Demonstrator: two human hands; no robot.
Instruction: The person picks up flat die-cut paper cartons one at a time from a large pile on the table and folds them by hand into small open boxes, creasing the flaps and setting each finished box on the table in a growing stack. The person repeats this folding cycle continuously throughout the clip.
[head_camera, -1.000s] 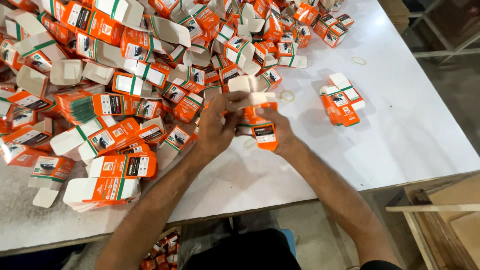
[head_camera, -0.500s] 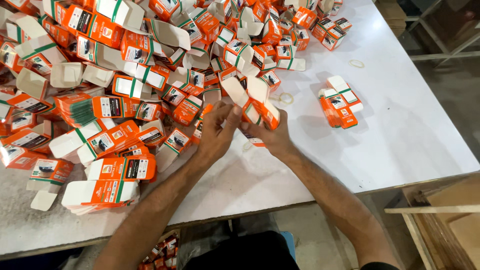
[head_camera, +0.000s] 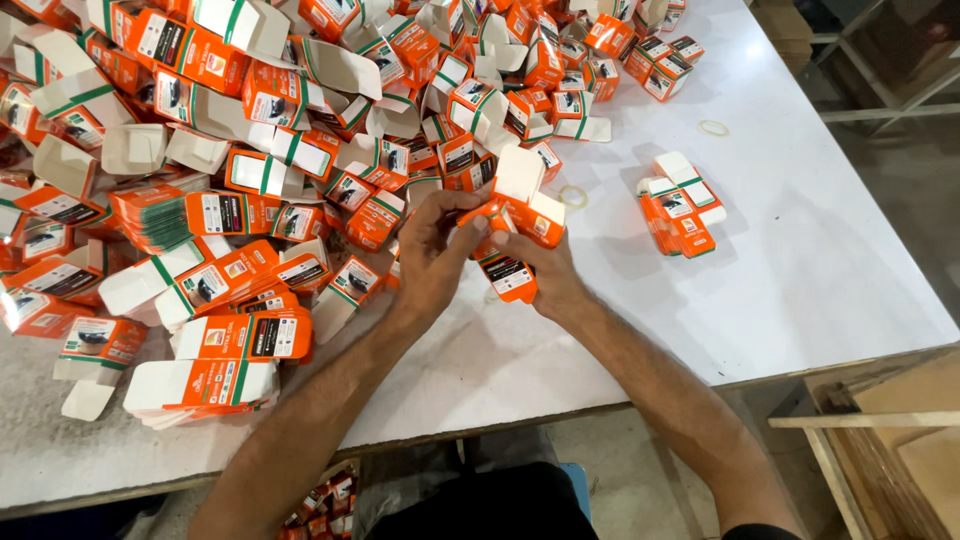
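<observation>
Both hands meet over the white table, gripping one small orange carton with its white end flaps standing open. The left hand pinches the carton's left side; the right hand closes around it from below. A heap of orange cartons lies to the far left, a small stack to the right, and two rubber bands lie on the table.

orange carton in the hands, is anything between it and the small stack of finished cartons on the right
Nothing visible. Both hands, left hand and right hand, hold the orange carton. Between it and the small stack lies only bare white table; a rubber band lies near that path.
</observation>
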